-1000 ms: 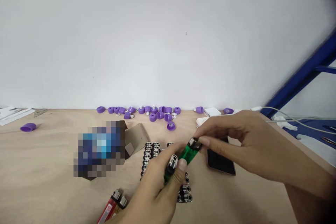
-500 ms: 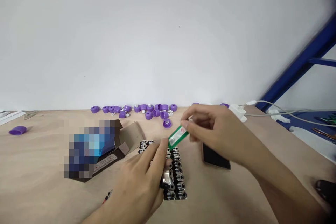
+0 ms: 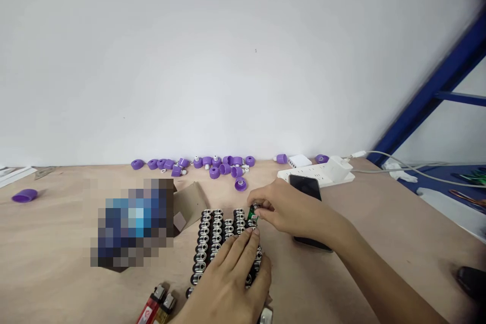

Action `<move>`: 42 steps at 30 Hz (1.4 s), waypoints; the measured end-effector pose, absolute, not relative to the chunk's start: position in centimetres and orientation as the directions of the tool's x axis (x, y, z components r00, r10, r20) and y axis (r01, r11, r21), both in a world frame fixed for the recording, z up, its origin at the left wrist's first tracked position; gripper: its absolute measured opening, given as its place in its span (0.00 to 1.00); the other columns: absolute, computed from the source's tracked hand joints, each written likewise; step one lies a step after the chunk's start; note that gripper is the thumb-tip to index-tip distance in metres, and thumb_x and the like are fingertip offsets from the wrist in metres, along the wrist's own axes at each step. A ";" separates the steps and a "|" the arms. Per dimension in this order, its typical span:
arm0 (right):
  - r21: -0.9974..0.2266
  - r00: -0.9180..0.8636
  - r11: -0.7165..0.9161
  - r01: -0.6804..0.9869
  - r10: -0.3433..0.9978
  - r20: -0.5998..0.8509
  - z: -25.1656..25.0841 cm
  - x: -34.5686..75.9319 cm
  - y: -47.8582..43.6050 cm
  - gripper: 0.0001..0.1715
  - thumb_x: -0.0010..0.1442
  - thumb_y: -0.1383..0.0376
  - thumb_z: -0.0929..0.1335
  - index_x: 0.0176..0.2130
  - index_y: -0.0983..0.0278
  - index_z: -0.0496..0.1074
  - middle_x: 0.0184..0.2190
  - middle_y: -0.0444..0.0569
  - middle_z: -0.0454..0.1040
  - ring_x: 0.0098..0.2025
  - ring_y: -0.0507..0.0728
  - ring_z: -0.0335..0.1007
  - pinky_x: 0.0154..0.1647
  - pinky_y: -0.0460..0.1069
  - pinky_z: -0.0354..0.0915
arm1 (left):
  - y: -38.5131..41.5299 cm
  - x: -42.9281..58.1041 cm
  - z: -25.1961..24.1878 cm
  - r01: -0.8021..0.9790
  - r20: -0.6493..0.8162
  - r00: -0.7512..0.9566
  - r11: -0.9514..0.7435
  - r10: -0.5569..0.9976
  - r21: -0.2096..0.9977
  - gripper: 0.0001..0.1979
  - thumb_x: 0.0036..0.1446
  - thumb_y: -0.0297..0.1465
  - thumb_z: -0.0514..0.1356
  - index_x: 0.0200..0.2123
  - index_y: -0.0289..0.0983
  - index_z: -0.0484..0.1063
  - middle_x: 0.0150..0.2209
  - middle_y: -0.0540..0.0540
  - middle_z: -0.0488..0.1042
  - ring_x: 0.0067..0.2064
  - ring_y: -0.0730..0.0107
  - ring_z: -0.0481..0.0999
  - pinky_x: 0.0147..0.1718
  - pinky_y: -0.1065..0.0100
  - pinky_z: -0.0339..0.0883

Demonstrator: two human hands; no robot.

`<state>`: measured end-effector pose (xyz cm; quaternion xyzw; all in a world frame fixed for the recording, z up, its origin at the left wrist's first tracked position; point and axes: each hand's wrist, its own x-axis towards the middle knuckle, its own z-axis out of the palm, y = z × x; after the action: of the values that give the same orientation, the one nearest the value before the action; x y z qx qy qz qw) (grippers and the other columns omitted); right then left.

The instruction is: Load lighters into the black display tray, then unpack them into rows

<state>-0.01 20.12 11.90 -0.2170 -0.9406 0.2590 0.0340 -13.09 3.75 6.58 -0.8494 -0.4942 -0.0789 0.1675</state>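
Observation:
Rows of upright cigarette lighters [image 3: 205, 240], their metal tops facing up, stand close together in front of me. My left hand [image 3: 231, 278] lies across the right-hand rows, fingertips on the tops. Under its palm the metal top of another lighter [image 3: 266, 315] pokes out, looking larger and nearer than the rest; its body is hidden. My right hand [image 3: 271, 207] pinches a green lighter [image 3: 252, 213] by its upper end at the far end of the right row. Two more lighters, one red [image 3: 147, 312] and one yellowish [image 3: 164, 310], lie left of my left wrist.
Purple caps [image 3: 214, 172] are scattered along the wall. An open box [image 3: 190, 202], partly blurred out, lies on the left. A phone [image 3: 304, 185] rests against a white power strip [image 3: 317, 174] on the right, partly behind my right forearm. Cables run off rightward.
My right hand has moved down and left, bringing the green lighter from tilted above the rows to the right row's far end. My left hand has shifted nearer me, uncovering more lighters.

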 end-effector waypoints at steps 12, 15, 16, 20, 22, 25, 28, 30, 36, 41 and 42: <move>-0.457 -0.931 0.812 0.364 0.338 -0.142 12.0 -0.2 19.4 0.15 0.62 0.76 0.62 0.30 0.64 0.74 0.28 0.48 0.77 0.32 0.55 0.69 0.34 0.47 0.56 | 3.5 -12.8 5.7 0.889 0.381 0.456 -0.433 0.804 -0.150 0.17 0.66 0.31 0.55 0.55 0.31 0.71 0.57 0.30 0.74 0.59 0.47 0.72 0.55 0.55 0.71; -0.458 -0.921 0.801 0.385 0.364 -0.137 11.9 -0.4 19.3 0.17 0.62 0.76 0.61 0.29 0.64 0.73 0.26 0.48 0.75 0.29 0.54 0.67 0.32 0.47 0.55 | 3.5 -12.8 5.7 0.883 0.368 0.469 -0.439 0.803 -0.168 0.17 0.65 0.30 0.54 0.54 0.30 0.70 0.58 0.29 0.73 0.59 0.45 0.73 0.54 0.54 0.72; -0.461 -0.918 0.797 0.390 0.373 -0.132 11.8 -0.4 19.3 0.17 0.62 0.76 0.61 0.28 0.64 0.73 0.26 0.48 0.75 0.28 0.54 0.67 0.31 0.47 0.55 | 3.5 -12.8 5.8 0.881 0.368 0.474 -0.440 0.800 -0.176 0.17 0.64 0.30 0.54 0.54 0.30 0.71 0.57 0.29 0.74 0.59 0.45 0.73 0.53 0.54 0.72; -0.488 -0.916 0.781 0.389 0.386 -0.112 11.5 -0.3 19.7 0.16 0.62 0.75 0.61 0.28 0.64 0.73 0.27 0.47 0.75 0.28 0.52 0.67 0.31 0.46 0.56 | 3.7 -12.8 5.9 0.880 0.379 0.476 -0.434 0.794 -0.195 0.16 0.64 0.29 0.54 0.53 0.31 0.71 0.56 0.31 0.75 0.58 0.47 0.75 0.52 0.55 0.74; -0.505 -0.919 0.775 0.381 0.379 -0.111 11.4 -0.2 20.0 0.15 0.62 0.74 0.62 0.28 0.64 0.73 0.26 0.46 0.75 0.27 0.52 0.66 0.30 0.46 0.56 | 3.7 -12.8 6.0 0.876 0.362 0.482 -0.441 0.798 -0.195 0.17 0.64 0.29 0.54 0.53 0.30 0.70 0.56 0.30 0.75 0.58 0.46 0.75 0.52 0.54 0.75; -0.523 -0.924 0.770 0.365 0.370 -0.100 11.3 -0.1 20.1 0.15 0.61 0.74 0.62 0.28 0.64 0.73 0.24 0.44 0.73 0.26 0.51 0.63 0.29 0.46 0.56 | 3.7 -12.8 6.0 0.877 0.371 0.481 -0.441 0.794 -0.192 0.16 0.64 0.30 0.55 0.52 0.30 0.71 0.56 0.29 0.75 0.57 0.44 0.75 0.51 0.54 0.75; -0.539 -0.930 0.768 0.345 0.358 -0.085 11.4 -0.1 20.1 0.16 0.61 0.74 0.62 0.27 0.64 0.73 0.24 0.44 0.73 0.26 0.52 0.62 0.30 0.46 0.56 | 3.6 -12.8 5.9 0.881 0.394 0.473 -0.429 0.788 -0.199 0.15 0.64 0.30 0.55 0.51 0.31 0.72 0.55 0.30 0.76 0.56 0.46 0.76 0.51 0.55 0.75; -0.558 -0.936 0.762 0.329 0.341 -0.086 11.5 -0.1 20.2 0.15 0.61 0.74 0.63 0.29 0.64 0.75 0.26 0.44 0.75 0.28 0.52 0.65 0.32 0.46 0.58 | 3.6 -12.8 5.9 0.887 0.418 0.462 -0.417 0.782 -0.200 0.14 0.65 0.30 0.55 0.51 0.33 0.73 0.55 0.32 0.76 0.56 0.49 0.77 0.51 0.57 0.75; -0.609 -0.940 0.725 0.322 0.323 -0.113 11.2 0.1 21.0 0.16 0.62 0.73 0.63 0.38 0.64 0.80 0.30 0.46 0.79 0.31 0.53 0.72 0.34 0.46 0.62 | 3.7 -12.6 5.8 0.888 0.402 0.458 -0.421 0.793 -0.182 0.14 0.66 0.30 0.54 0.51 0.32 0.72 0.55 0.32 0.76 0.56 0.48 0.76 0.51 0.57 0.75; -0.628 -0.940 0.712 0.314 0.327 -0.099 11.0 -0.3 20.8 0.15 0.62 0.72 0.63 0.29 0.64 0.76 0.26 0.44 0.76 0.29 0.53 0.69 0.31 0.46 0.60 | 3.6 -12.7 5.9 0.885 0.392 0.465 -0.431 0.794 -0.175 0.15 0.66 0.31 0.54 0.52 0.32 0.72 0.56 0.31 0.75 0.57 0.47 0.76 0.51 0.56 0.75; -0.632 -0.939 0.708 0.314 0.331 -0.095 10.9 -0.4 20.8 0.15 0.62 0.71 0.63 0.28 0.64 0.76 0.25 0.44 0.76 0.30 0.53 0.69 0.31 0.46 0.60 | 3.6 -12.8 6.0 0.880 0.380 0.475 -0.439 0.794 -0.182 0.16 0.66 0.31 0.53 0.53 0.31 0.72 0.56 0.30 0.75 0.57 0.46 0.76 0.51 0.55 0.75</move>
<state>-0.42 20.79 10.93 -0.1744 -0.9241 0.3397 0.0128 -12.76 3.60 5.95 -0.8397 -0.4984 -0.1198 0.1794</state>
